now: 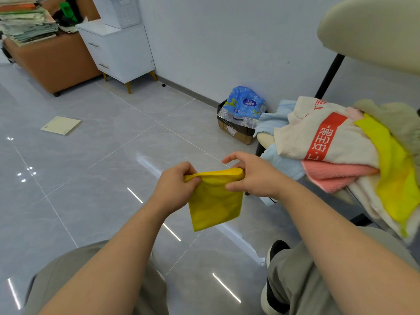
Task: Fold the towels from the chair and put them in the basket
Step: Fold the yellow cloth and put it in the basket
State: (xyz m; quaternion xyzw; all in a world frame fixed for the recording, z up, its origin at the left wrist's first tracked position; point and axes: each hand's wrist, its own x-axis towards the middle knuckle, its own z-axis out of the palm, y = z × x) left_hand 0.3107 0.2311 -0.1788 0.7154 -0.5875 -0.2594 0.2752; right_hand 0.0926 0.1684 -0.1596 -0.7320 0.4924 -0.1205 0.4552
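Note:
A small yellow towel [213,201] hangs folded in front of me over the floor. My left hand [175,189] pinches its upper left corner and my right hand [252,176] pinches the upper right edge. To the right, a cream chair [372,30] carries a heap of towels: a white one with a red printed band [325,137], a pink one [336,176], a light blue one [272,121] and another yellow one [395,178]. No basket appears in view.
A cardboard box [236,130] with a blue plastic pack stands against the wall. A white drawer cabinet [118,48] and a brown sofa [52,62] with stacked papers sit at the back left. A cream board [61,125] lies on the grey tiled floor. My knees show below.

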